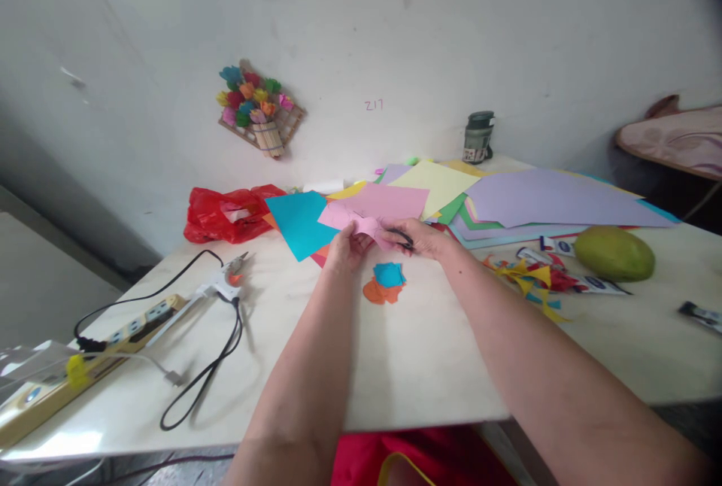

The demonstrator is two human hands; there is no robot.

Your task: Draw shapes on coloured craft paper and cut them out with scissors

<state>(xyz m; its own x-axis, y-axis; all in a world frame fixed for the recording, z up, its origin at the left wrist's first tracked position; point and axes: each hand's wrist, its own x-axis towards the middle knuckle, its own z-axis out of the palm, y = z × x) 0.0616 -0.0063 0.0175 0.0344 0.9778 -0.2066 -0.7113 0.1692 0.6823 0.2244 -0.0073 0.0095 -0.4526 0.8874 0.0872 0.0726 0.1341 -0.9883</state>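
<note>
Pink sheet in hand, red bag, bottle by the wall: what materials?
Pink sheet: likely matte paper; thin, curling where held.
Red bag: probably thin plastic film; crinkled, with shiny highlights.
Bottle: perhaps smooth plastic; greyish, see-through-looking body, but glass isn't ruled out.

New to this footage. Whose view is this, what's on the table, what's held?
No machine here: just a person's two bare hands, filmed by one head-worn camera looking forward and down. The left hand holds thin pink paper; the right hand holds what look like black-handled scissors against it. On the off-white table, nearer the camera, lie small blue paper pieces and orange paper pieces. Farther back are large coloured paper sheets; left, a crumpled red plastic bag; right, an oval green fruit.
</note>
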